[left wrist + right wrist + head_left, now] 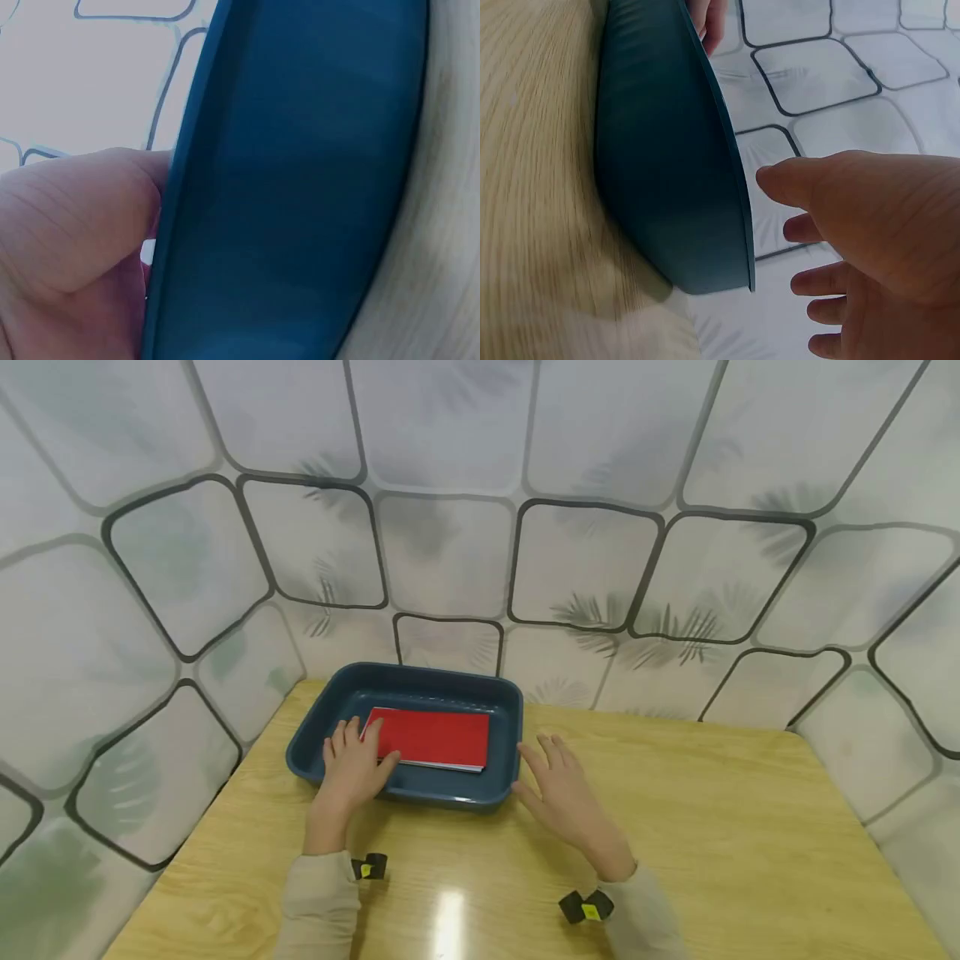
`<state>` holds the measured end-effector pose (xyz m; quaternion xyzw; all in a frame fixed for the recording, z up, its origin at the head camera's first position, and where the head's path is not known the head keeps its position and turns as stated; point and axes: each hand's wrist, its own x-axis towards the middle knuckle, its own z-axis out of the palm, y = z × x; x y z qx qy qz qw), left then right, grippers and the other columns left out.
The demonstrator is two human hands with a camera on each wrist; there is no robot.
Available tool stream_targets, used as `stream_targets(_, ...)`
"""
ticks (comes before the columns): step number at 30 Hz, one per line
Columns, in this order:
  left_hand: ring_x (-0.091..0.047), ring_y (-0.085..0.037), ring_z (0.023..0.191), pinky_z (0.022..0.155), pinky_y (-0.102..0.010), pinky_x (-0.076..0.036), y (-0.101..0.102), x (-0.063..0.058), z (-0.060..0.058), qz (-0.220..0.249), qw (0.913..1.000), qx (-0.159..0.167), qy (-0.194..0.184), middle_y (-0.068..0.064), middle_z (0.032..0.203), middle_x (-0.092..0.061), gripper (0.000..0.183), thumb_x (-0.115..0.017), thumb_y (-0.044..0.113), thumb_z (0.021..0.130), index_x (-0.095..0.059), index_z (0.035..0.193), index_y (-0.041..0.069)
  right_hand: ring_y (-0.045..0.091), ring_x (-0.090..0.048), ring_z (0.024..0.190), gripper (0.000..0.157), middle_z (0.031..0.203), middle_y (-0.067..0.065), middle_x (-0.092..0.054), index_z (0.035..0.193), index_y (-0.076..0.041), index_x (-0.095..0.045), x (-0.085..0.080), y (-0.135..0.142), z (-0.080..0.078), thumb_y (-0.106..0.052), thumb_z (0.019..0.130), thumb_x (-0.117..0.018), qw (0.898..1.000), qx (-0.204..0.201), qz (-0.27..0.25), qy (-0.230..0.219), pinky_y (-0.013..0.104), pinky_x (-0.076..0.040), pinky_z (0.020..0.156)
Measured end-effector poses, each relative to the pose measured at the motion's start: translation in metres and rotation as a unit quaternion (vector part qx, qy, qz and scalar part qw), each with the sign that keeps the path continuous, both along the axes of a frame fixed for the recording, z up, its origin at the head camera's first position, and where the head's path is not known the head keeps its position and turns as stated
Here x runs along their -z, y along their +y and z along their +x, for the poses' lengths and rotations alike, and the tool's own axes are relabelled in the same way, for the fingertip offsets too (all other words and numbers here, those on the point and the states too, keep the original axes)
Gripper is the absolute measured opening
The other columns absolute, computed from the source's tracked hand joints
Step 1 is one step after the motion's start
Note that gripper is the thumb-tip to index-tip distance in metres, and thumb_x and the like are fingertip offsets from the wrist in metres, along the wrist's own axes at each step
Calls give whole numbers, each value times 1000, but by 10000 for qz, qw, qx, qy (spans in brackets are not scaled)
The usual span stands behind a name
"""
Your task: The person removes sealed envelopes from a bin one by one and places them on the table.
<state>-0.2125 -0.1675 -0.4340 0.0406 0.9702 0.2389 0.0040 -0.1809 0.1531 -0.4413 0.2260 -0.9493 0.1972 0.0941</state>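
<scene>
A dark blue plastic tray [450,789] with raised walls lies on the wooden table. In it lies a flat red rectangle [442,739], like a paper booklet or envelope, with a thin white edge at its front. My left hand [354,768] reaches over the tray's front left, fingers spread above the red piece's left end; whether they touch it I cannot tell. From the left wrist, the tray's wall [300,180] hides most of that hand's fingers. Beside the tray's right rim, my right hand [562,793] has its fingers extended and holds nothing; the right wrist view shows a gap to the rim.
The wooden table [675,827] extends to the right of the tray. A patterned wall covering [450,552] rises close behind the tray and along both sides. Small black devices [587,907] sit at both wrists.
</scene>
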Motion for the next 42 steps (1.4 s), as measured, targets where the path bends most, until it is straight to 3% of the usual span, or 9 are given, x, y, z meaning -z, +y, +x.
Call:
stream_targets(12, -4, -57, 142, 111, -70, 0, -3, 0, -1, -225, 9992, -223, -257, -40, 152, -18, 68, -56, 31, 98, -29, 149, -4, 45, -35, 140, 48, 145, 25, -47, 136, -3, -56, -14, -41, -16, -28, 96, -66, 9948, -611, 812, 77, 54, -30, 114)
stream_targets(17, -7, -57, 141, 112, -70, -2, -3, 1, 0, -288, 9990, -204, -261, -40, 151, -21, 66, -55, 32, 98, -33, 148, -5, 45, -38, 138, 48, 143, 24, -48, 134, -2, -57, -16, -57, -25, -27, 95, -67, 9924, -834, 890, -177, 53, -33, 112)
stream_targets(29, -10, -56, 141, 112, -70, -4, -1, 2, 0, -319, 9991, -184, -227, -39, 150, -25, 64, -55, 32, 98, -35, 147, -5, 42, -38, 137, 49, 143, 21, -48, 135, -4, -55, -8, -77, -40, -24, 93, -68, 9904, -706, 940, -724, 54, -37, 109)
stream_targets(36, -10, -54, 141, 111, -69, -7, -10, 2, -2, 234, 9991, -255, 230, -37, 151, -21, 60, -56, 25, 98, -35, 146, -4, 40, -40, 136, 51, 144, 20, -46, 137, -5, -53, -7, -83, -47, -26, 93, -68, 9876, -588, 1132, -911, 52, -37, 109)
stream_targets(42, -10, -54, 140, 107, -70, -11, -30, 6, -2, 677, 9897, -878, 901, -38, 153, -15, 60, -54, 18, 97, -32, 148, -3, 40, -42, 132, 50, 142, 21, -47, 136, -5, -54, -6, -88, -50, -25, 93, -68, 9867, -518, 1251, -903, 52, -40, 106)
